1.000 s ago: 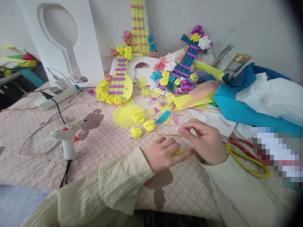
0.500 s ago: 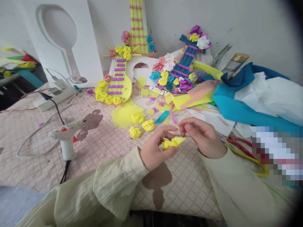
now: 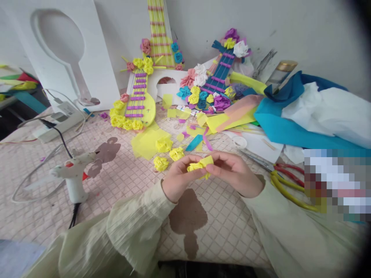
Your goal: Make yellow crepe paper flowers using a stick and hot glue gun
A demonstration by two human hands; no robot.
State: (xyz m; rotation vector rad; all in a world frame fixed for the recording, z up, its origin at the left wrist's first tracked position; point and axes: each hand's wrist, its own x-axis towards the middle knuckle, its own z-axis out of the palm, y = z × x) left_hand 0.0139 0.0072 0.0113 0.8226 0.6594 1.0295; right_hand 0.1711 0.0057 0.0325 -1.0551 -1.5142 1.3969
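A partly folded yellow paper flower [image 3: 197, 166] is between my two hands, above the table. My left hand [image 3: 180, 175] is closed on its left side. My right hand [image 3: 236, 173] pinches the flower's right side, thumb in front, where a flat yellow flap stands up. Just left of my hands, three finished yellow paper flowers [image 3: 161, 163] lie on the tablecloth. Behind them are flat yellow paper sheets [image 3: 149, 143]. A blue paper strip [image 3: 194, 143] rests beyond my fingers.
A white glue gun [image 3: 75, 177] with cables stands at left, near a power strip [image 3: 59, 123]. Scissors [image 3: 285, 173] lie at right. Decorated paper instruments [image 3: 140, 96] lean at the back, beside a white cut-out board [image 3: 101, 58]. Blue fabric-like paper [image 3: 275, 123] is heaped at right.
My right hand has moved left to the yellow flower and now grips it together with my left hand. The whole view has shifted slightly, showing more of the scissors.
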